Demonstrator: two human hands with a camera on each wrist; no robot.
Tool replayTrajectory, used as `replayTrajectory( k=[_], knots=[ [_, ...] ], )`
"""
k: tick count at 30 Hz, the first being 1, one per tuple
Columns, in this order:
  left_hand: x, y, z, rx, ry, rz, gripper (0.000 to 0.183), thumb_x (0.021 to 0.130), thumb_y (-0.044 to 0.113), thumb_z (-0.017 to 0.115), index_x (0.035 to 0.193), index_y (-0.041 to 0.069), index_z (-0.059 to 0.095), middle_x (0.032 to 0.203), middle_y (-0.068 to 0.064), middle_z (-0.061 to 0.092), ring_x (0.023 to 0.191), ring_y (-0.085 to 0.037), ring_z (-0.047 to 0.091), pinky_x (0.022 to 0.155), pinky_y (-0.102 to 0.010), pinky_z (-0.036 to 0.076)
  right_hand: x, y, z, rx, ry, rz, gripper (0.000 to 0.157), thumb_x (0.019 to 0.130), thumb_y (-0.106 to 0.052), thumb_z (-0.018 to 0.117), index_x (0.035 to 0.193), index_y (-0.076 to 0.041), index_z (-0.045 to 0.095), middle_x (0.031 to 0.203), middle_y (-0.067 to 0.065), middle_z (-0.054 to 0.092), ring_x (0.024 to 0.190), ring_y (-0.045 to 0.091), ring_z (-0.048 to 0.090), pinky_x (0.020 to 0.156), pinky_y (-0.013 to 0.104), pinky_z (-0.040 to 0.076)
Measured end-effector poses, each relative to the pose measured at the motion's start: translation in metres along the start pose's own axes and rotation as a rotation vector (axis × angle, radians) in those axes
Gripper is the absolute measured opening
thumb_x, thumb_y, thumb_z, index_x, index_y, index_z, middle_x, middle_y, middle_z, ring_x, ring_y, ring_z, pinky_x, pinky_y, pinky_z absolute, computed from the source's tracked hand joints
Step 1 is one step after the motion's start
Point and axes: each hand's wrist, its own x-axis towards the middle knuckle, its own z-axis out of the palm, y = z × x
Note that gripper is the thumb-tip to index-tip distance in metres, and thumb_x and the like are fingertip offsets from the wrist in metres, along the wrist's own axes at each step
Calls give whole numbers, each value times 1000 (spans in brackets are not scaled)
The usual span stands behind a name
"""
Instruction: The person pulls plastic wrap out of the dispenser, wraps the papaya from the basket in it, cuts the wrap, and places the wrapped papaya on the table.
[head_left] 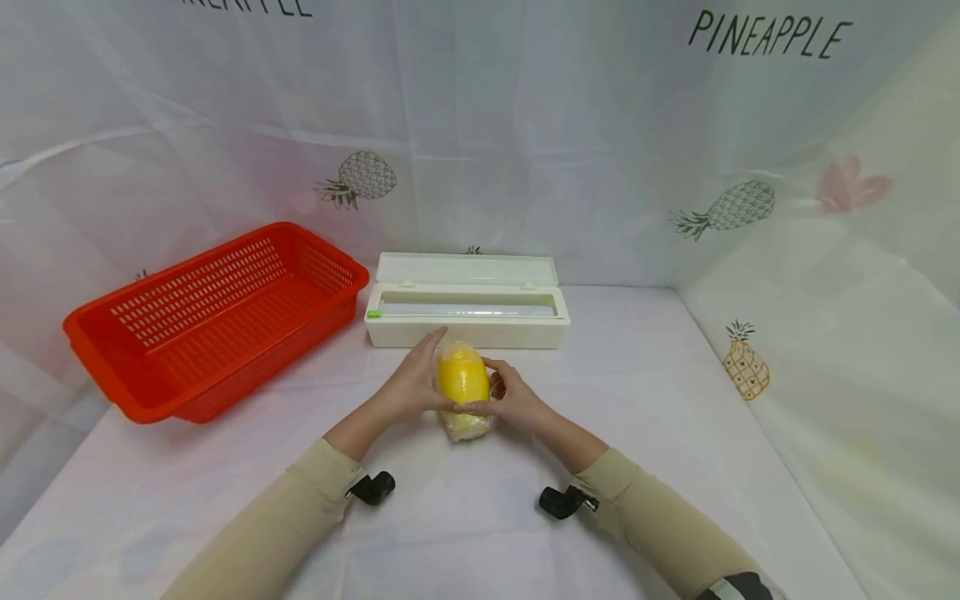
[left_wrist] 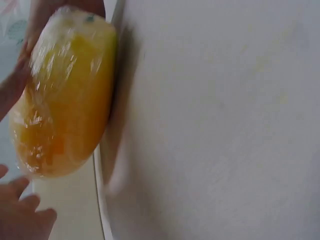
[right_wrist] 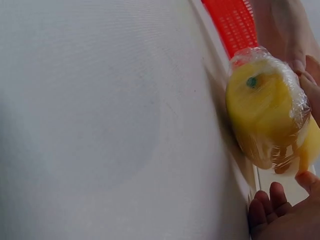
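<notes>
A yellow oval fruit [head_left: 463, 375], melon-like, is wrapped in clear plastic film. The film looks crumpled at its near end in the head view. My left hand [head_left: 411, 385] holds its left side, fingers along it and thumb in front. From the right, my right hand [head_left: 517, 402] holds it with bent fingers, its thumb meeting the left one across the front. A green spot shows through the wrap on the fruit [right_wrist: 265, 110] in the right wrist view. Several fingertips of the left hand [left_wrist: 25, 212] appear beside its lower end in the left wrist view.
Behind the fruit stands a white film dispenser box [head_left: 468, 335] with its lid raised and a roll inside. To the left is a red slotted plastic basket [head_left: 202, 400]. A white cloth [head_left: 675, 417] covers the table; a pineapple-print curtain [head_left: 480, 125] hangs behind.
</notes>
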Motion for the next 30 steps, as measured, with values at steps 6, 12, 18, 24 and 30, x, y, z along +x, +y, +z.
replayTrajectory(
  k=[6,12,18,24,30],
  knots=[
    [7,-7,-5,6,-153,17,112,70,17,90,155,7,19,159,-12,21,143,-32,24,113,-49,24,0,-3,1,30,-42,36,86,79,-33,82,149,-14,34,112,8,51,102,23,47,86,37,43],
    [-6,-13,-1,12,-91,-14,107,71,19,88,154,8,22,158,-13,22,140,-33,29,112,-51,28,2,-5,6,-9,-74,-4,84,84,-34,77,152,-20,30,121,9,55,106,23,53,94,41,47],
    [-23,-11,7,38,45,-56,114,66,25,91,154,8,20,147,-19,28,130,-37,39,108,-53,34,-1,-9,13,-23,-97,-61,78,91,-29,70,155,-26,27,136,13,51,113,27,53,100,44,45],
    [-34,-5,10,139,129,-99,112,60,29,93,153,15,32,137,-15,29,121,-36,38,101,-50,41,-5,-10,22,-62,-152,-160,76,96,-30,62,157,-20,17,156,9,28,136,30,35,112,53,26],
    [-45,-1,11,178,146,-110,105,60,29,94,147,10,38,147,-18,28,124,-40,37,98,-55,42,-7,-10,30,-132,-164,-242,77,99,-29,57,158,-15,9,147,13,40,121,27,44,110,52,30]
  ],
)
